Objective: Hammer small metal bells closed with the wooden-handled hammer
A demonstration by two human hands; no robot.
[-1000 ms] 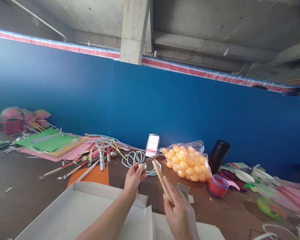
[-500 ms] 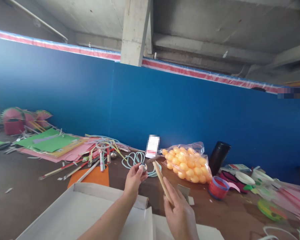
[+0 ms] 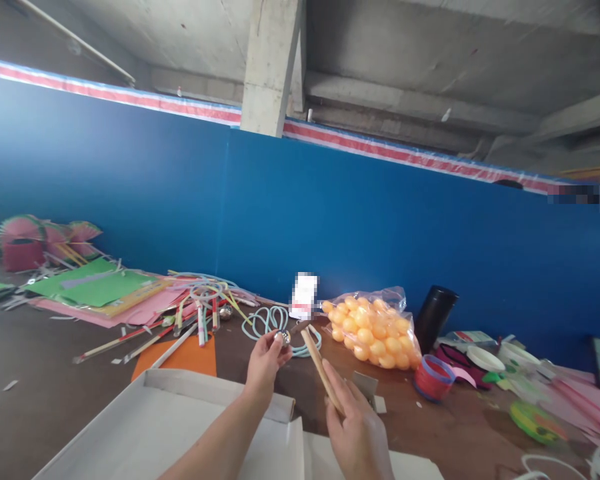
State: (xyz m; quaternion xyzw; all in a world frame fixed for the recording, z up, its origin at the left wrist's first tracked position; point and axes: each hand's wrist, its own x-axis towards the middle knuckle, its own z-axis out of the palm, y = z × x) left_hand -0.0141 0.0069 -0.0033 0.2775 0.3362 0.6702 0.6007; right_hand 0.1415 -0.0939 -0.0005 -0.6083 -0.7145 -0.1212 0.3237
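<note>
My left hand (image 3: 263,368) pinches a small shiny metal ball (image 3: 285,337) between thumb and fingers. In my right hand (image 3: 356,421) is a pale wooden stick (image 3: 318,365), tilted with its far end up and to the left, close to the ball but apart from it. My right fingers lie along the stick and hide its lower part. Beneath both hands lies a white open cardboard box (image 3: 190,427). Behind the ball, a coil of light blue cord (image 3: 267,320) rests on the brown table (image 3: 35,373).
A clear bag of orange balls (image 3: 375,330) sits at the back, beside a black cylinder (image 3: 435,313) and a red tape roll (image 3: 434,377). Green paper (image 3: 97,283), straws and an orange sheet (image 3: 200,360) cover the left. A blue partition (image 3: 330,200) bounds the back.
Both hands have kept their holds, with the ball and the stick almost still. The whole view has shifted very slightly.
</note>
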